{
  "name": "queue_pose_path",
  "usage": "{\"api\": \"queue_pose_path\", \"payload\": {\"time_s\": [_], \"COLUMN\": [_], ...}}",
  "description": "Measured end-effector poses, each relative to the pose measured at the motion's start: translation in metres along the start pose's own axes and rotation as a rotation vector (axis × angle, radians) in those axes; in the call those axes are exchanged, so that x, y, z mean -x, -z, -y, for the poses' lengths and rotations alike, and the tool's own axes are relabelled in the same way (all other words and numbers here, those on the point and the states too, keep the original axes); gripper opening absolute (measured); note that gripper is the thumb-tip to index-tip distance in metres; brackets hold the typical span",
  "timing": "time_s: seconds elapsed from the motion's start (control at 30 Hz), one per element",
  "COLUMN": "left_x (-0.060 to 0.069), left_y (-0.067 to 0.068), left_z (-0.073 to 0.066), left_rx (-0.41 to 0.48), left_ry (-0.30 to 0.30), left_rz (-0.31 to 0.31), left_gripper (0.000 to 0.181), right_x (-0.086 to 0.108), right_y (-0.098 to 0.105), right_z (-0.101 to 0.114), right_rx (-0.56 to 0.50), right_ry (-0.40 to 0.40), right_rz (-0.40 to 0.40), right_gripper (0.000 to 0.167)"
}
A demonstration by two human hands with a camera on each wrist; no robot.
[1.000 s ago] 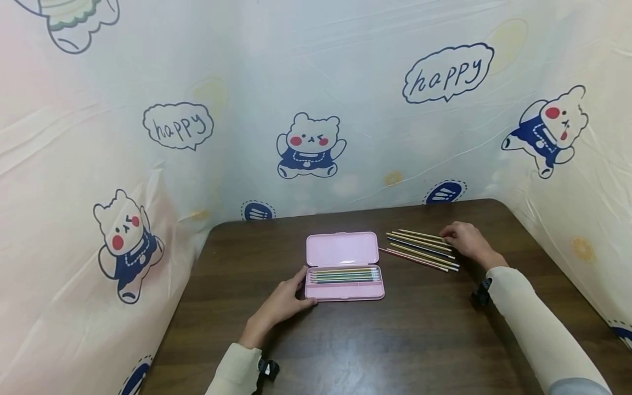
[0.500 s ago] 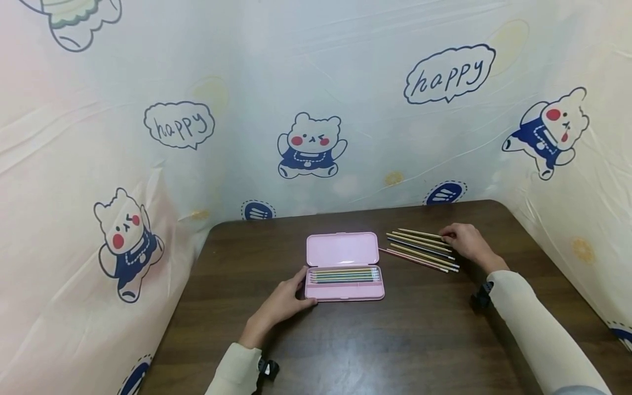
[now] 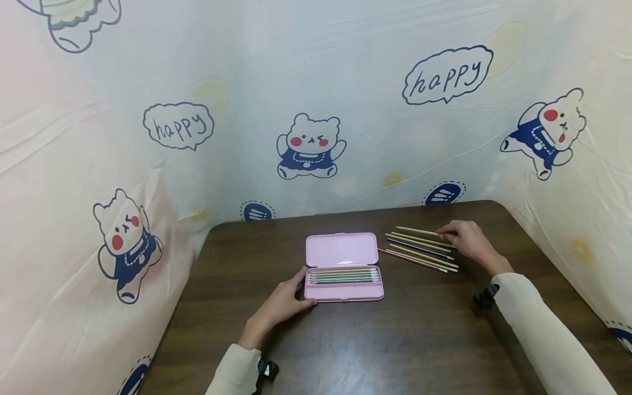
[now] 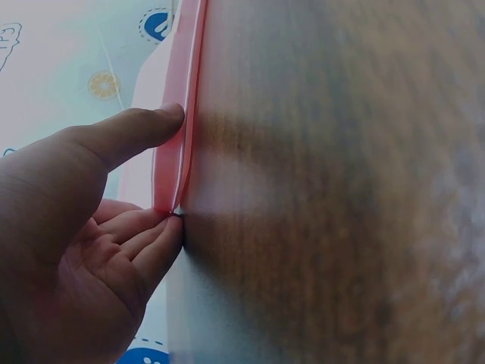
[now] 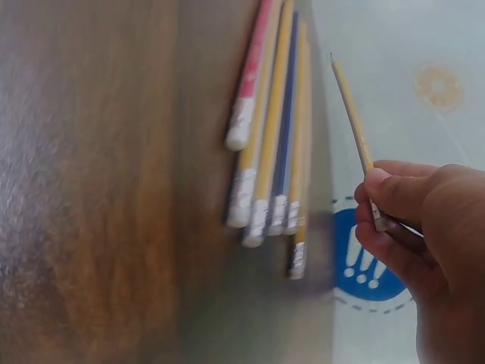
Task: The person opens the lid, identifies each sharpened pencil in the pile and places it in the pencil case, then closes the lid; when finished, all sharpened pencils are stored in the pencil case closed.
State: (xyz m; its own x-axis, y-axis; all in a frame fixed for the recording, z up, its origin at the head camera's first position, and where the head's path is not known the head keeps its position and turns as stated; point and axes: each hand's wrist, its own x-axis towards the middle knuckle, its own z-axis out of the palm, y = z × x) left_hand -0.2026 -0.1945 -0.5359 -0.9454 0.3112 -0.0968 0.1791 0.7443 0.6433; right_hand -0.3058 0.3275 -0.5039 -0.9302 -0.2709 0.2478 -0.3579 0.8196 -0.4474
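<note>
A pink pencil case lies with its lid open on the table, several pencils side by side in its tray. My left hand holds the case's near left corner; in the left wrist view the thumb is against the front wall and the fingers touch the side. Between thumb and fingers, my right hand pinches a yellow pencil near its eraser end. That pencil is raised off the table, its sharpened tip pointing away from the hand. Several loose pencils, yellow, dark blue and red, lie just beside it.
Brown wood-grain table stretches in front of the case and around both hands. A printed curtain with bears and lettering hangs behind the table's far edge and along both sides. A dark wrist device sits at the right cuff.
My right hand has lifted the farthest yellow pencil slightly off the table, away from the other loose pencils. The left hand and the case stay where they were.
</note>
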Motion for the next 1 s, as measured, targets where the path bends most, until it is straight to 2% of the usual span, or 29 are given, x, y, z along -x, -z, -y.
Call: {"api": "queue_pose_path", "payload": {"time_s": [0.23,0.43,0.73,1.0], "left_x": [-0.001,-0.003,-0.003,-0.004], "left_y": [-0.001,-0.001,-0.001,-0.002], "left_z": [0.002,0.004,0.004,0.005], "left_rx": [-0.010,-0.012,-0.024,-0.029], "left_ry": [-0.003,0.006,-0.001,0.002], "left_rz": [0.000,0.000,-0.004,-0.003], "left_gripper": [0.098,0.099,0.098,0.098], "right_x": [0.002,0.003,0.001,-0.002], "right_y": [0.012,0.019,0.018,0.016], "right_z": [0.019,0.041,0.074,0.109], "right_rx": [0.030,0.028,-0.018,-0.058], "right_ry": [0.085,0.126,0.202,0.211], "right_rz": [-0.061,-0.065,-0.099,-0.095], "right_gripper": [0.018,0.020,0.020,0.021]}}
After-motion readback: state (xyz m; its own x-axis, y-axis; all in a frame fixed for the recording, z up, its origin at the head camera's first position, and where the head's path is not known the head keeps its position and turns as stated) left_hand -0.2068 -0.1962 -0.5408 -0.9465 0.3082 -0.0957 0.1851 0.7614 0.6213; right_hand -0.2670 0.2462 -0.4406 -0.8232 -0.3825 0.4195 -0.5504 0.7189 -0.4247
